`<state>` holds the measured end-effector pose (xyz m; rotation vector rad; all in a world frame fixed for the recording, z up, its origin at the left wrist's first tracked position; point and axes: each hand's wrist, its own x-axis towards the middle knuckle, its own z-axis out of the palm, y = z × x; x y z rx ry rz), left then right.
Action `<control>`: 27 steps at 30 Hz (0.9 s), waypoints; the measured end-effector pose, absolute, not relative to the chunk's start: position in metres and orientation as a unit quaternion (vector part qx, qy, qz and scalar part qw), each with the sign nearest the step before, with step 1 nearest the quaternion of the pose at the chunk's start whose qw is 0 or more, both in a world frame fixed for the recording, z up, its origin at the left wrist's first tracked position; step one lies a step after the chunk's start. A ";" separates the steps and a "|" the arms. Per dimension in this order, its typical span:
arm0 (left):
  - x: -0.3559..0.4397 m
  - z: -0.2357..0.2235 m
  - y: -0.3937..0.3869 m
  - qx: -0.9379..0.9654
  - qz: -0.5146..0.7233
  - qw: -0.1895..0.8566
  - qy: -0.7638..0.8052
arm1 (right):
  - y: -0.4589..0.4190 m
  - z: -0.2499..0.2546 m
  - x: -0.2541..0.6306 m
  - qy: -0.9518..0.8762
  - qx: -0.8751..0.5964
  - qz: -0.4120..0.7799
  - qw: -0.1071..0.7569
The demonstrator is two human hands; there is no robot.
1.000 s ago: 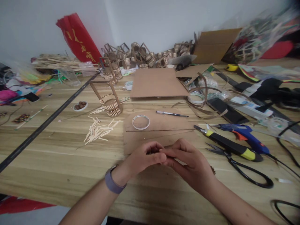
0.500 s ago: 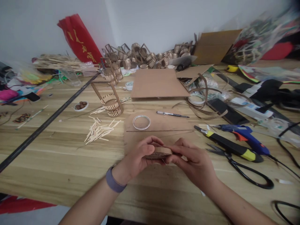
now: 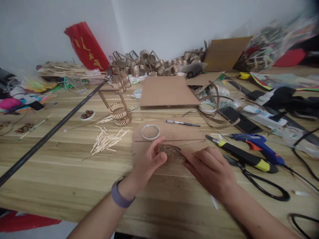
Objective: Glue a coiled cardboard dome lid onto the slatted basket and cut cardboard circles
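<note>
A round brown disc (image 3: 171, 151), which looks like a tightly coiled strip, is tilted so its flat face shows, just above the brown cardboard sheet (image 3: 143, 154). My left hand (image 3: 151, 159), with a purple band at the wrist, curls around the disc's left edge, thumb in front and fingers partly hidden behind. At the opposite edge, my right hand (image 3: 209, 166) pinches the disc between thumb and bent fingers. Beyond my left hand, a white-rimmed ring (image 3: 150, 132) lies on the cardboard, and a pen (image 3: 183, 123) lies farther back.
Scissors (image 3: 264, 184), a yellow-and-black utility knife (image 3: 241, 154) and a blue glue gun (image 3: 261, 144) lie right. Small sticks (image 3: 106, 142) and a little handled basket (image 3: 119, 114) are left, near a long black bar (image 3: 54, 127). A cardboard piece (image 3: 168, 89) lies behind; more baskets (image 3: 154, 63) pile up at the wall.
The disc has tipped from edge-on, so its coiled face now shows. My right hand has turned and moved slightly right; my left fingers have opened a little around the edge.
</note>
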<state>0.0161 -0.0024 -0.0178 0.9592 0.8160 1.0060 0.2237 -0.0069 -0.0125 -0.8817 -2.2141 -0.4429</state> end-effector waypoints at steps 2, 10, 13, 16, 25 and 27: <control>0.019 -0.019 -0.006 0.450 0.448 0.674 0.378 | -0.010 -0.016 0.222 -0.865 -0.319 -0.204 0.330; 0.023 -0.021 -0.016 0.475 0.459 0.622 0.421 | -0.018 -0.014 0.218 -0.885 -0.274 -0.185 0.328; 0.025 -0.019 -0.017 0.465 0.484 0.629 0.392 | -0.018 -0.016 0.220 -0.884 -0.273 -0.187 0.332; 0.026 -0.019 -0.016 0.456 0.495 0.638 0.375 | -0.017 -0.021 0.220 -0.881 -0.283 -0.180 0.333; 0.021 -0.030 -0.011 0.441 0.474 0.639 0.417 | -0.012 -0.006 0.215 -0.862 -0.292 -0.129 0.393; 0.021 -0.028 -0.012 0.447 0.472 0.628 0.427 | -0.012 0.005 0.217 -0.858 -0.290 -0.111 0.409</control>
